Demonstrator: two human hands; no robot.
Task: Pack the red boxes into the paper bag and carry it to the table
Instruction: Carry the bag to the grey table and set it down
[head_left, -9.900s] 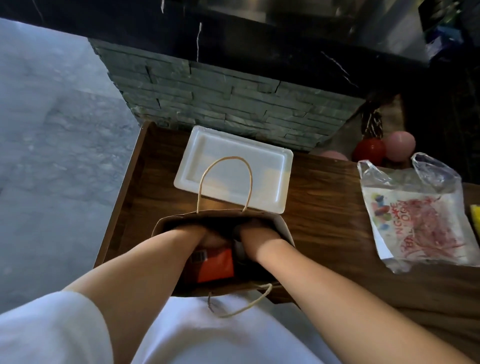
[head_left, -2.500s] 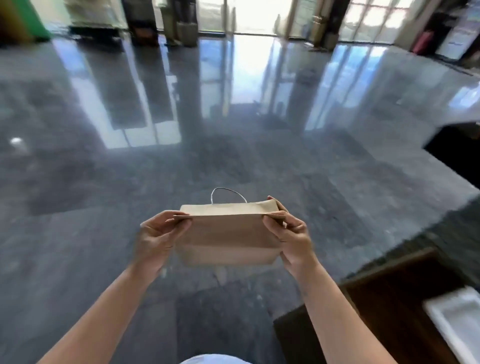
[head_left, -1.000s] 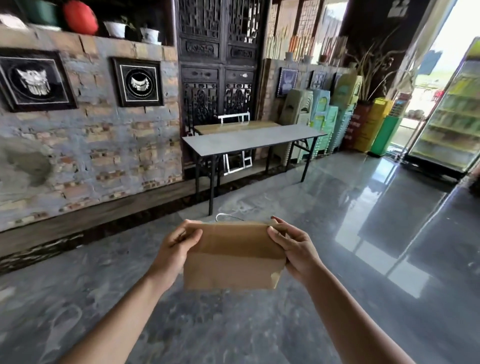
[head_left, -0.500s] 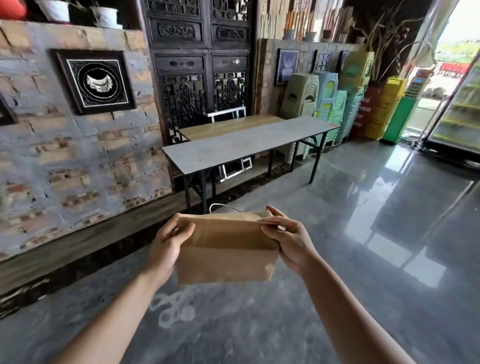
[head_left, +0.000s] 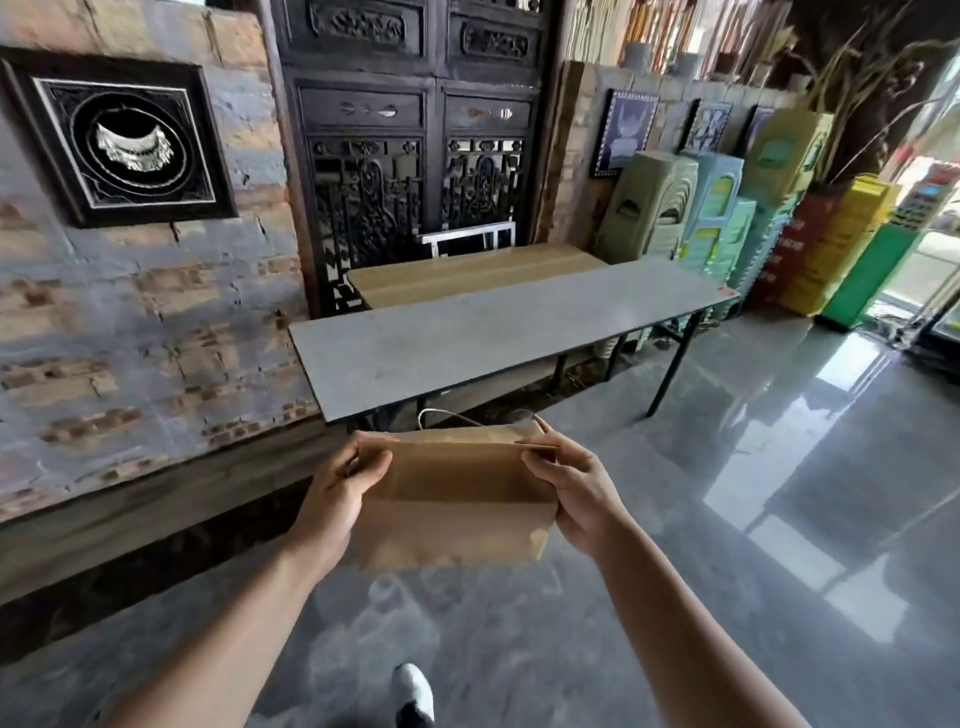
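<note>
I hold the brown paper bag (head_left: 452, 499) in the air in front of me, its top folded flat and a thin handle loop sticking up behind. My left hand (head_left: 337, 486) pinches the bag's top left corner. My right hand (head_left: 569, 486) grips the top right corner and side. The red boxes are hidden inside the bag. The long grey table (head_left: 493, 332) stands just beyond the bag, its near left corner right above the bag's top edge.
A brick wall (head_left: 130, 322) with a framed picture runs along the left, with a dark carved door (head_left: 415, 171) behind the table. A wooden tabletop (head_left: 467, 273) lies behind the grey one. Stacked coloured stools (head_left: 727, 208) stand at the right. Shiny grey floor (head_left: 779, 493) spreads right.
I have walked closer to the grey table, which now looms larger and sits directly beyond the bag. Both hands keep the same hold on the bag.
</note>
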